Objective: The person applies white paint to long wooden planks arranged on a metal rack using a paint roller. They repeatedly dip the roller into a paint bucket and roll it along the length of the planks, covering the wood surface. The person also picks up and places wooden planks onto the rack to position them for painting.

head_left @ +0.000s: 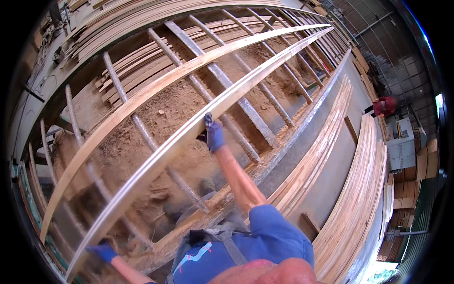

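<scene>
A long pale wooden board (165, 146) lies slantwise across the metal bars of a long frame (255, 118). My right hand (214, 135), in a blue and black glove, grips this board near its middle, with the fingers at its upper edge. Down at the lower left, my gloved left hand (104, 251) is beside the board's near end. Motion blurs its fingers, so their hold on the wood cannot be made out. Beyond, a second long board (142, 94) rests on the same bars, apart from the first along most of its length.
Sawdust (184, 116) heaps up under the bars. Stacked boards lie beyond the frame (101, 28). To the right, more long boards (352, 199) lie in rows on a grey surface. A person in red (384, 106) stands far right, near a white cabinet (401, 146).
</scene>
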Action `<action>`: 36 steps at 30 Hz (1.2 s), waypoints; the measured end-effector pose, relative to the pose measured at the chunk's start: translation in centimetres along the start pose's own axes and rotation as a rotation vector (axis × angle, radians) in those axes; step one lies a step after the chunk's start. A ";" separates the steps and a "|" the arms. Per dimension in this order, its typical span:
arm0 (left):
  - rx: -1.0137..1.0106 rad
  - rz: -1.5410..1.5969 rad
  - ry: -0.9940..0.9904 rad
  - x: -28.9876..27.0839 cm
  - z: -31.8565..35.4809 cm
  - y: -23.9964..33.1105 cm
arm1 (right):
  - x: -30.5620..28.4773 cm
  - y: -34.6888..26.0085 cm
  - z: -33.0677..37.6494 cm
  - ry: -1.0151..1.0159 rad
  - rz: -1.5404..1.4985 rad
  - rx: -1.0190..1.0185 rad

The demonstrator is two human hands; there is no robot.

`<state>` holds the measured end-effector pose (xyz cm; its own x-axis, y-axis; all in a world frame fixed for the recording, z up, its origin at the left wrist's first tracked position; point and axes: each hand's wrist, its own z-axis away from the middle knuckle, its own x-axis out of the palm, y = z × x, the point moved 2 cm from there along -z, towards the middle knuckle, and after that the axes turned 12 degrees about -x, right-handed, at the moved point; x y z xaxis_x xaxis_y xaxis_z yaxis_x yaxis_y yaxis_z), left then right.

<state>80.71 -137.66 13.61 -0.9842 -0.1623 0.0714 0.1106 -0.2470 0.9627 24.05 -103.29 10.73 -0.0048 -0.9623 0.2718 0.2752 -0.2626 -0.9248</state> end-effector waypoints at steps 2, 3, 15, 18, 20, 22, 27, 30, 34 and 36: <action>-0.035 0.067 0.026 1.7 -1.1 0.6 | 2.0 -1.4 -2.3 -0.039 0.161 -0.147; -0.169 0.118 0.023 2.8 -1.9 0.9 | 2.9 -2.0 -3.4 -0.029 0.015 0.026; -0.432 0.213 -0.097 10.4 -15.8 1.6 | 10.3 -1.5 -9.6 -0.161 -0.032 -0.056; -0.432 0.221 -0.153 9.8 -15.2 1.1 | 9.6 1.2 -8.5 -0.111 0.128 0.095; -0.400 0.142 -0.129 10.2 -14.0 1.4 | 9.3 1.5 -8.3 -0.154 0.082 0.030; -0.356 0.117 -0.082 11.0 -12.6 2.0 | 9.1 0.8 -8.7 -0.228 0.074 -0.035; -0.544 0.279 -0.098 13.5 -12.4 2.4 | 8.8 -2.8 -11.3 -0.317 0.237 0.098; -0.664 0.104 -0.166 11.8 -14.9 1.9 | 9.1 -4.0 -10.2 -0.483 0.349 0.082; -0.713 0.099 -0.362 5.0 -15.7 -0.9 | 7.3 -2.4 -5.5 -0.318 0.311 0.168; -0.670 0.082 -0.305 1.3 -13.5 -3.0 | 5.1 -1.1 -3.7 -0.271 0.356 0.239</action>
<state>80.95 -150.01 7.27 -0.9530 0.0437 0.2998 0.1500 -0.7917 0.5922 20.13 -108.21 12.19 0.3701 -0.9282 0.0387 0.4268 0.1329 -0.8945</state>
